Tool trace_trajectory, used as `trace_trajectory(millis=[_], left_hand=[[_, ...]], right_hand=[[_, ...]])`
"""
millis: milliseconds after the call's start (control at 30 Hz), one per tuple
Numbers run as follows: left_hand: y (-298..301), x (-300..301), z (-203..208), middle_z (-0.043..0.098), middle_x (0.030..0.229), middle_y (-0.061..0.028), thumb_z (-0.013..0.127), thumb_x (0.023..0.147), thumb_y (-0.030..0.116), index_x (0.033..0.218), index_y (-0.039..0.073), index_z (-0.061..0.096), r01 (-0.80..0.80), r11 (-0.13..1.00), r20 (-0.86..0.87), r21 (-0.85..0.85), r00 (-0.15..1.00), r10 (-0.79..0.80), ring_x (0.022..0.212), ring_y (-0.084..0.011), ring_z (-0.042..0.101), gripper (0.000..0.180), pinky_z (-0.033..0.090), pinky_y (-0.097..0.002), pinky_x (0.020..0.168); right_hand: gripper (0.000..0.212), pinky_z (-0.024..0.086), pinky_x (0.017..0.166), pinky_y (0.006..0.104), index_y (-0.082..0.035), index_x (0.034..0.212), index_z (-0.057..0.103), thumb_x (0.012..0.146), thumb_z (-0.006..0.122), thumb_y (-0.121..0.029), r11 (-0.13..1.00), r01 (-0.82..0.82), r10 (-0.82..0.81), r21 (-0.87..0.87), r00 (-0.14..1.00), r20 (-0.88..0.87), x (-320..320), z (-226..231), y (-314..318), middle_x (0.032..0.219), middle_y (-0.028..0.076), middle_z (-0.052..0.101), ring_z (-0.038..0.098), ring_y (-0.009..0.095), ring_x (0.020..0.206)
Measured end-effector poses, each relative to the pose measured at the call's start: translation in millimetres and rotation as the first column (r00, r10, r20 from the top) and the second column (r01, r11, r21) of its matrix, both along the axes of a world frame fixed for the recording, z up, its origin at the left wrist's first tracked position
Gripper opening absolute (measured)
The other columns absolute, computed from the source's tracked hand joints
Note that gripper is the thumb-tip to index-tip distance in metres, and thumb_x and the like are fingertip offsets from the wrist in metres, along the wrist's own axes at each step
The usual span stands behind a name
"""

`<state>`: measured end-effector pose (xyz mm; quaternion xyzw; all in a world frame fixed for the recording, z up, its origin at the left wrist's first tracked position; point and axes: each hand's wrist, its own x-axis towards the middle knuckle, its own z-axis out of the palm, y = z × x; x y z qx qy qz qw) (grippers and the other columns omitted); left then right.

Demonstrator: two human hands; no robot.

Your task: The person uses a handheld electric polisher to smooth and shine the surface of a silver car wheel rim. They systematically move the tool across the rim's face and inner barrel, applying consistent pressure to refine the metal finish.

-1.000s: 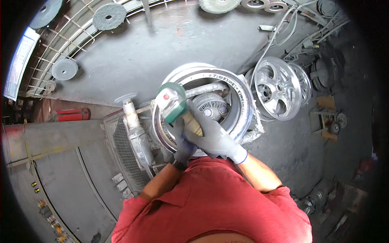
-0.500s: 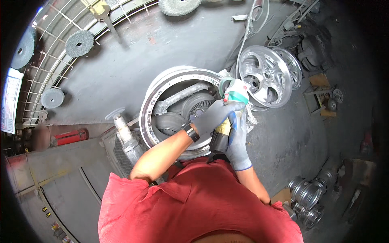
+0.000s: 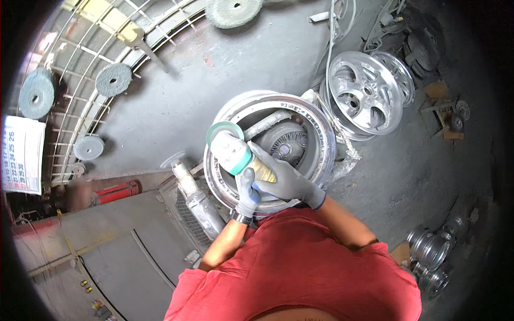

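Observation:
Both my hands wear grey gloves and hold an angle grinder (image 3: 231,154) with a white-wrapped head, a green band and a yellow body. My right hand (image 3: 287,180) wraps round the yellow body from the right. On its near-left side, my left hand (image 3: 248,193) is closed against the grinder, most of its fingers hidden; a dark watch is on that wrist. The grinder's green-edged disc (image 3: 225,128) is over the left side of an upright-facing wheel rim (image 3: 326,145); whether it touches is unclear. Inside the rim show a grey bar (image 3: 266,124) and a dark, vented hub (image 3: 286,143).
A second grinder (image 3: 199,207) stands left of the rim. Spoked alloy wheels (image 3: 364,91) lean at the right, with more rims (image 3: 428,249) lower right. Abrasive discs (image 3: 113,79) hang on a wire grid at upper left. A red cylinder (image 3: 116,192) lies at left. A hose (image 3: 330,53) hangs behind.
Both hands have carried the grinder from the rim's right side across to its left. The disc now faces the left edge. The view has shifted too.

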<state>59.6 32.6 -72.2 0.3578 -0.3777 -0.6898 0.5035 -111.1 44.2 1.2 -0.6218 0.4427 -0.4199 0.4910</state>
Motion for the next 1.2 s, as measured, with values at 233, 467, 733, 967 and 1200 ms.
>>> trace_trajectory(millis=[233,467,733,967,1200], left_hand=[[-46.9,-42.4,28.7,0.062,0.140,-0.0123,0.073,0.096,0.033,0.149,-0.003,0.050,0.306,0.945,0.090,-0.112,0.951,-0.297,0.130,-0.0221,0.058,0.068,0.043,-0.0366,0.113],[-79.7,-91.7,42.9,0.060,0.145,-0.0092,0.065,0.101,0.021,0.153,-0.002,0.049,0.730,0.683,0.201,-0.024,0.672,-0.712,0.131,-0.0187,0.056,0.059,0.041,-0.0349,0.115],[-36.9,-20.3,14.0,0.063,0.139,-0.0132,0.073,0.097,0.031,0.149,-0.001,0.051,0.241,0.970,0.093,-0.027,0.967,-0.237,0.129,-0.0231,0.059,0.065,0.044,-0.0382,0.113],[-43.0,-38.2,3.6,0.063,0.139,-0.0124,0.073,0.097,0.032,0.148,-0.001,0.052,0.339,0.940,0.106,-0.040,0.937,-0.333,0.125,-0.0211,0.060,0.064,0.045,-0.0366,0.110],[-66.1,-55.3,10.4,0.063,0.139,-0.0113,0.075,0.096,0.027,0.149,0.000,0.051,0.526,0.850,0.179,-0.031,0.839,-0.513,0.127,-0.0205,0.058,0.065,0.044,-0.0375,0.112]], right_hand=[[0.094,0.043,0.116,0.0415,0.000,0.168,0.018,0.091,0.071,-0.013,0.938,0.346,-0.347,0.024,0.935,0.078,-18.1,-14.9,7.5,0.154,0.032,0.051,0.055,0.034,0.143],[0.076,0.044,0.114,0.0409,0.005,0.160,0.030,0.096,0.068,-0.008,0.682,0.703,-0.731,0.204,0.639,0.241,-5.1,-62.1,38.8,0.146,0.023,0.054,0.058,0.035,0.132],[0.096,0.042,0.116,0.0384,0.000,0.169,0.014,0.092,0.070,-0.013,0.969,0.248,-0.247,0.008,0.960,0.130,-6.9,-22.2,4.1,0.157,0.031,0.047,0.051,0.032,0.147],[0.093,0.040,0.119,0.0394,0.002,0.168,0.016,0.092,0.067,-0.011,0.936,0.351,-0.350,-0.016,0.935,0.056,-19.4,-30.6,9.6,0.161,0.031,0.043,0.048,0.034,0.149],[0.094,0.041,0.118,0.0397,0.004,0.168,0.013,0.091,0.066,-0.008,0.879,0.471,-0.477,0.074,0.866,0.150,-13.6,-48.9,20.8,0.162,0.032,0.041,0.049,0.034,0.148]])
